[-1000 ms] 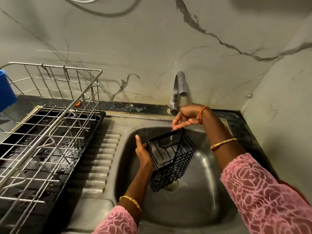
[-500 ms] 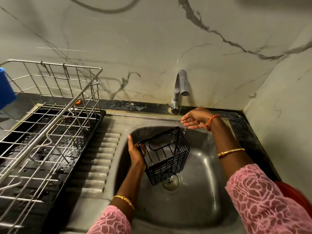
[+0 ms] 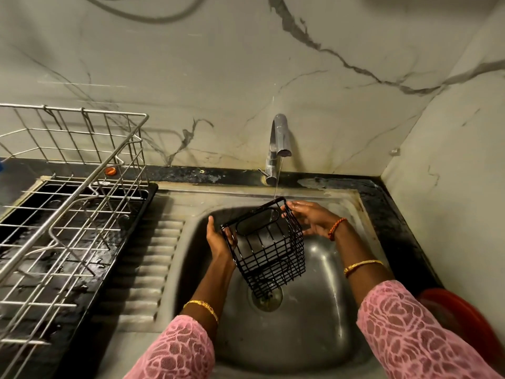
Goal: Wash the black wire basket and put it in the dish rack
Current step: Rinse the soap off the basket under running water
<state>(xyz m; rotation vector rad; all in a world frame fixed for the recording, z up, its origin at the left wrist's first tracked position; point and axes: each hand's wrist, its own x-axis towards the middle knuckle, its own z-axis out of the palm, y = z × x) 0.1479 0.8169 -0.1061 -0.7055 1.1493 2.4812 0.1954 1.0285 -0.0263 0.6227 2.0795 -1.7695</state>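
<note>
Black wire, tilted and wet: your basket [image 3: 269, 248] hangs over the sink [image 3: 314, 337], straight above the drain [image 3: 266, 299], with its open top turned toward the tap [image 3: 278, 144]. A thin stream of water runs from the tap's spout down onto the basket's far rim.

Your left hand [image 3: 218, 240] clasps the basket's near-left side, thumb pointing up, fingers wrapped behind the wire. Your right hand [image 3: 311, 218] holds the far-right corner of the rim, its fingers curled onto the top wire close to where the water lands. Both wrists carry gold bangles, the right one an orange thread as well, and both sleeves are pink lace.

Left of the sink, past the ribbed drainboard [image 3: 149, 269], the rack [image 3: 68, 203] of steel wire stands on a black tray [image 3: 136, 214], well apart from the basket. A small orange thing [image 3: 109, 171] sits at the rack's back edge; you cannot tell what it is. Right of the sink, at the surface's near corner, part of a red tub [image 3: 464, 318] shows behind your right sleeve.
</note>
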